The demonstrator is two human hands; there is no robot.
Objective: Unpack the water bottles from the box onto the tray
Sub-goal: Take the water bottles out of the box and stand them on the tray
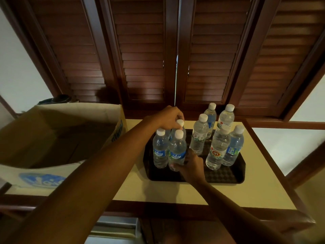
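The left hand (pixel 169 118), at centre frame, has its fingers curled over the white cap of a clear plastic water bottle (pixel 182 128) standing at the back of a group of three. The right hand (pixel 190 165), just below centre, grips the base of the front clear plastic bottle with a blue label (pixel 177 150), fingers wrapped around its lower body. A third blue-labelled bottle (pixel 160 149) stands just beside it to the left.

All three stand on the left part of the dark rectangular textured plastic tray (pixel 223 175). Five more clear bottles with white caps (pixel 218 150) stand upright on the tray's right part. The tray rests on a cream countertop with a dark wood edge (pixel 175 192).

Step in hand, as judged: setting down and squaring up bottles on the tray. The open brown cardboard box (pixel 58 136), at left of frame, shows no bottles in its visible interior, so unpacking appears near complete. The next move calls for releasing both bottles without tipping their neighbours, then checking the box.

Legible writing: the blue labels and the box's blue oval print carry a script word, not read with certainty. One right-hand bottle shows a red roundel reading roughly "01".
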